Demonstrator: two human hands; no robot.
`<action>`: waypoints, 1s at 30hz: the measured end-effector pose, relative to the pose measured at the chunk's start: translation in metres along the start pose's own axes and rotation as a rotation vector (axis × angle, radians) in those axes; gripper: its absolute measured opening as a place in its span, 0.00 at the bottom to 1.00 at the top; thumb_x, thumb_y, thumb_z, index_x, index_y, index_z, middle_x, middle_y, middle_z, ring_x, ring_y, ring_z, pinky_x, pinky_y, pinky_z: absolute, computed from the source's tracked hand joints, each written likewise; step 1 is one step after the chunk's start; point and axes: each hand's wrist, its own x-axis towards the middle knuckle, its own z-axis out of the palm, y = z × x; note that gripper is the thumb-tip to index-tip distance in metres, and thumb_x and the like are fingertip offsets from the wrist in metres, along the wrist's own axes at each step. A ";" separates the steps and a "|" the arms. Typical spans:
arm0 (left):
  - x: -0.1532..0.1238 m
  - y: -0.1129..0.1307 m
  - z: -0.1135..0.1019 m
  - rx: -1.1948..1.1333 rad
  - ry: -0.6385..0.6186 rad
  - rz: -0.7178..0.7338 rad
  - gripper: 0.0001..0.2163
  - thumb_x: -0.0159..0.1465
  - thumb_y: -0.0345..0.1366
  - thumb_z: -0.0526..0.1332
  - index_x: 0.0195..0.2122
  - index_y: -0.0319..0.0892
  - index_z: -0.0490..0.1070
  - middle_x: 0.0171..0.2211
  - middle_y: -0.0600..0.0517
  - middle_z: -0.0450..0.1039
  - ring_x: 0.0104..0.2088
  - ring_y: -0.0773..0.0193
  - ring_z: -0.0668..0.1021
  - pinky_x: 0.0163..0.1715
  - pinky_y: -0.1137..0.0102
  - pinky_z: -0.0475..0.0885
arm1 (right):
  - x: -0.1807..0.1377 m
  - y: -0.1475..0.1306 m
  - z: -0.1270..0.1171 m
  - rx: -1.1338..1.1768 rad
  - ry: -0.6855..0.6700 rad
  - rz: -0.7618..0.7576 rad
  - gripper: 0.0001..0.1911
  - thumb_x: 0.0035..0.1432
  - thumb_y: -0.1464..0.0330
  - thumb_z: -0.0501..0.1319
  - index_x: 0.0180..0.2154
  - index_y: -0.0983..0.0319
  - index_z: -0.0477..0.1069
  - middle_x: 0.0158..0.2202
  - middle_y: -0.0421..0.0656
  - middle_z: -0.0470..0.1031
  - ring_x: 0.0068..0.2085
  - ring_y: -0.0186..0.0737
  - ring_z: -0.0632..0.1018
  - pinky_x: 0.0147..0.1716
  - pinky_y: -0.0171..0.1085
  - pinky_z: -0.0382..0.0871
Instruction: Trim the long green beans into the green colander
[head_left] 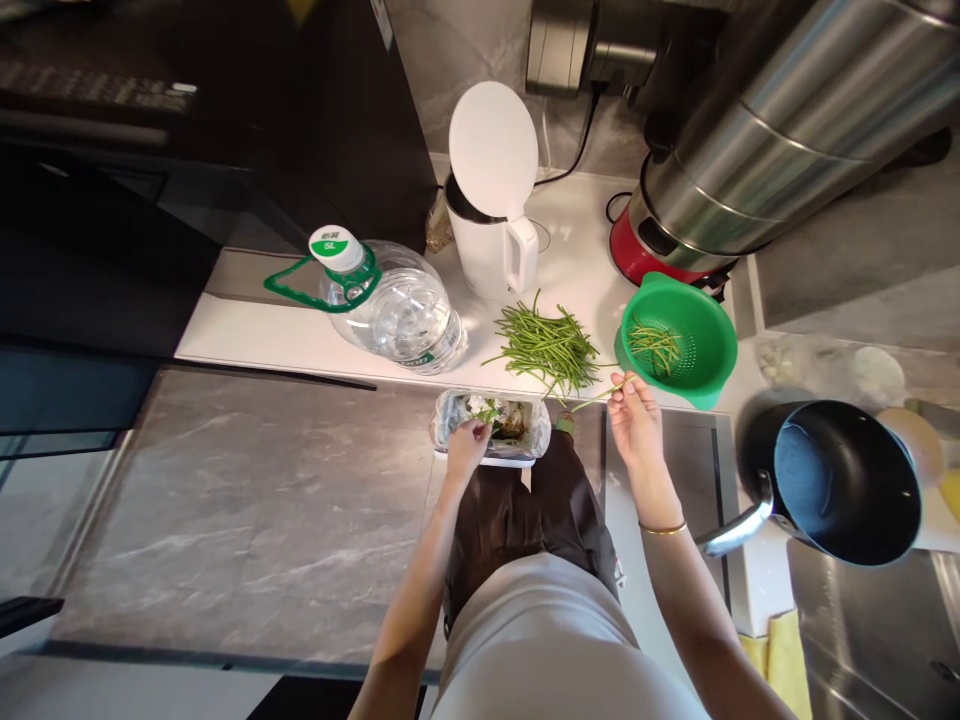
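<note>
A heap of long green beans (546, 346) lies on the white counter (300, 340). My right hand (634, 420) pinches one long green bean (596, 398) by its end, just in front of a green colander (697, 320) that holds a few cut bean pieces. My left hand (466, 442) hangs over a small lined waste bin (450, 430) on the floor, fingers curled down over the scraps inside; what they hold is too small to make out.
A large clear water bottle (390, 305) with a green handle lies on its side at left. A white kettle (491, 235) stands open behind the beans, a red-based steel appliance (675, 215) at right. A black pan (844, 480) sits at the right edge.
</note>
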 end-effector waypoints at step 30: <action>-0.022 0.066 0.019 -0.245 -0.251 0.252 0.10 0.63 0.37 0.53 0.38 0.42 0.73 0.37 0.50 0.78 0.36 0.64 0.79 0.38 0.71 0.72 | 0.076 0.135 0.044 -1.805 -0.409 -0.103 0.13 0.60 0.72 0.53 0.44 0.62 0.72 0.46 0.52 0.73 0.40 0.42 0.78 0.39 0.38 0.70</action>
